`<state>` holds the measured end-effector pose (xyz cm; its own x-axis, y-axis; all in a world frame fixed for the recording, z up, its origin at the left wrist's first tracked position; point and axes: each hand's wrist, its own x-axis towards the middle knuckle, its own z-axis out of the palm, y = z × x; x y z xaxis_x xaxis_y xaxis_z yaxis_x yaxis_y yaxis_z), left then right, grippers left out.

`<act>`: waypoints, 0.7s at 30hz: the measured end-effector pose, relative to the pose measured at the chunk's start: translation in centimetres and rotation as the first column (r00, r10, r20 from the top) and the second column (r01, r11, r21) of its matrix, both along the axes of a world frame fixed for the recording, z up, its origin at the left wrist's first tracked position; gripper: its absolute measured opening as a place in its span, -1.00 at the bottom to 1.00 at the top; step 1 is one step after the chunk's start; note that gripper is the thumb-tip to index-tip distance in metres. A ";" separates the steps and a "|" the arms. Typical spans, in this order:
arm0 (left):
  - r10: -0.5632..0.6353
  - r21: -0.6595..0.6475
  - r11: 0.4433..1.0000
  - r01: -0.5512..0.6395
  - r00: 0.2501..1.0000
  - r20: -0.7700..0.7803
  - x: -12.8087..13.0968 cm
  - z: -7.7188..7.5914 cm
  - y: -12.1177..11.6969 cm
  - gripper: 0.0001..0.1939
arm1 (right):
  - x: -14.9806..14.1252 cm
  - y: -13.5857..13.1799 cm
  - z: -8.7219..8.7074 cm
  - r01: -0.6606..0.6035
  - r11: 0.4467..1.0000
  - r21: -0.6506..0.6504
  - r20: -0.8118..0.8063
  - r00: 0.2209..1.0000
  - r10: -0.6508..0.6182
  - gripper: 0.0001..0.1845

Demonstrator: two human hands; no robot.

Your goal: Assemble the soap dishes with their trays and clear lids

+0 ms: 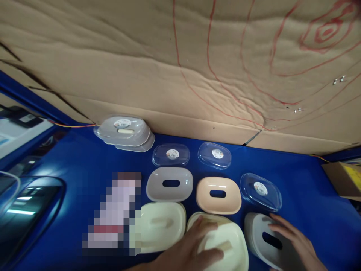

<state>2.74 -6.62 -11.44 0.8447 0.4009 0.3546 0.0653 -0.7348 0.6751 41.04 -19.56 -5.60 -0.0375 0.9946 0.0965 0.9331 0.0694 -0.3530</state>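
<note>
My left hand (194,242), somewhat blurred, reaches over a pale cream plastic cover (237,244) at the bottom middle, its thumb and fingers apart. This cover lies partly over another cream piece, whose rim shows behind it. My right hand (299,237) is around the right side of a grey oval cover (258,233) with a dark slot. Its fingers lie at the far rim, and a fingertip shows at the near edge. Beside my left hand is a pale green cover (163,226). Behind stand a peach cover (218,203) and a lilac-grey cover (155,184), both slotted.
Clear lids with round labels lie behind: one left (160,156), one middle (207,152), one right (261,203). A stack of clear lids (132,133) stands against the cardboard wall (141,82). A cardboard box (335,178) is at right, a dark glossy device (31,210) at left.
</note>
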 end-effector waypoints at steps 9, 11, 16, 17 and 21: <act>0.021 -0.343 0.939 0.026 0.991 0.130 -1.0 3.2 1.2 -0.11 | -3.6 3.4 4.0 -0.115 0.993 0.027 -0.062 0.991 0.117 0.23; 0.016 -0.314 0.949 0.022 0.993 0.116 -1.2 2.9 1.4 -0.12 | -6.5 5.2 5.9 -0.272 0.962 0.002 -0.130 0.954 0.270 0.18; 0.057 -0.296 0.954 -0.052 0.998 0.008 -1.6 3.8 1.8 -0.10 | -11.0 9.1 8.7 -0.485 0.865 -0.124 -0.156 0.871 0.466 0.06; 0.076 -0.303 0.951 -0.067 0.997 0.017 -1.7 4.0 1.9 -0.07 | -11.3 9.5 8.9 -0.485 0.865 -0.132 -0.156 0.872 0.465 0.09; 0.136 -0.341 0.932 -0.124 0.991 0.012 -1.7 4.7 2.2 0.03 | -11.7 10.0 8.6 -0.490 0.858 -0.158 -0.166 0.869 0.466 0.15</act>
<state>1.05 -4.43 -6.74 0.7668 0.6077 0.2065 0.1169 -0.4485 0.8861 29.36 -9.54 3.03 -0.5128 0.8567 -0.0566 0.7527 0.4169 -0.5095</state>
